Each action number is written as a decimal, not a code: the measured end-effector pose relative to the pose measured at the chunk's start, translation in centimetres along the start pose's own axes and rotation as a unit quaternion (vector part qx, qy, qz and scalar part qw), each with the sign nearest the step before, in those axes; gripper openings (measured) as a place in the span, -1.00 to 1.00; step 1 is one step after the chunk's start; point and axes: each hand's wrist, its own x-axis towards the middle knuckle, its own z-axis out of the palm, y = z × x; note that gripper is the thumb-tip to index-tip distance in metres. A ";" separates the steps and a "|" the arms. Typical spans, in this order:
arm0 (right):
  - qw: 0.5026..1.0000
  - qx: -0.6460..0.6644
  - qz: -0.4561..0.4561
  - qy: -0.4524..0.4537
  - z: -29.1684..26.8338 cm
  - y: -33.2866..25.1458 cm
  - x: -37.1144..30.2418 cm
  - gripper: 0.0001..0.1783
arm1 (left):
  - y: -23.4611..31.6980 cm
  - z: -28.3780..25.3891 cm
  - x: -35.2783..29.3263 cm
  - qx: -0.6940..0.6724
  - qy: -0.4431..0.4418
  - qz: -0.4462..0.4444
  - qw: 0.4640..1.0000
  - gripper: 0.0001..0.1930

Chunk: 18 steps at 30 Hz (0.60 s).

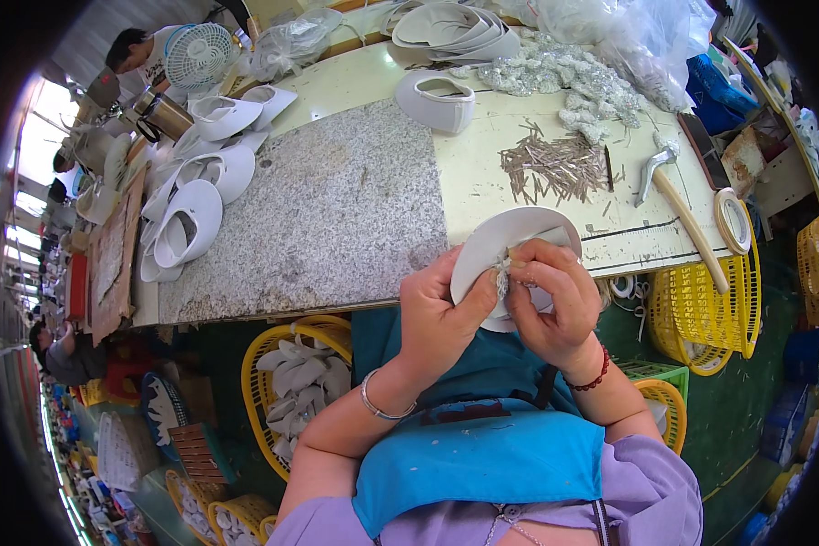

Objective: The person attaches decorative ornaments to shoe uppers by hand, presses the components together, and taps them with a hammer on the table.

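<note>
Over the table's front edge I hold a white sun visor (519, 224) in front of my apron, its curved brim tipped upward. My left hand (441, 314) grips the visor's left side, the thumb pressed in toward the middle. A small silvery glittering ornament (503, 278) sits between my two thumbs against the visor. The fingers of my right hand (555, 296) are pinched together on that ornament. My fingers cover much of it, so how it is joined to the visor cannot be made out.
Finished-looking white visors (191, 223) lie piled at left, others (446, 27) at back. Silver ornaments (555, 77), thin brownish sticks (555, 164), a hammer (682, 205) and a tape roll (732, 221) lie on the table. Yellow baskets (250, 387) stand below. A person (141, 55) works beyond a fan (200, 56).
</note>
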 end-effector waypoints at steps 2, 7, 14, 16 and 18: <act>1.000 -0.005 -0.005 0.002 0.0 0.0 -0.1 -0.65 | -0.2 0.1 -0.1 -0.028 0.010 -0.026 0.999 -0.79; 1.000 -0.007 0.004 -0.004 0.0 -0.2 -0.1 -0.64 | -0.6 0.2 -0.2 -0.030 0.015 -0.009 0.999 -0.80; 1.000 -0.022 0.006 0.003 0.1 -0.4 -0.2 -0.65 | -0.7 0.4 -0.2 -0.051 0.020 -0.011 0.998 -0.81; 1.000 -0.022 0.006 0.010 0.1 -0.4 -0.2 -0.66 | -0.8 0.3 -0.2 -0.053 0.014 -0.012 0.998 -0.81; 1.000 -0.020 0.007 0.010 0.1 -0.4 -0.2 -0.65 | -0.8 0.2 -0.2 -0.055 0.009 -0.012 0.998 -0.81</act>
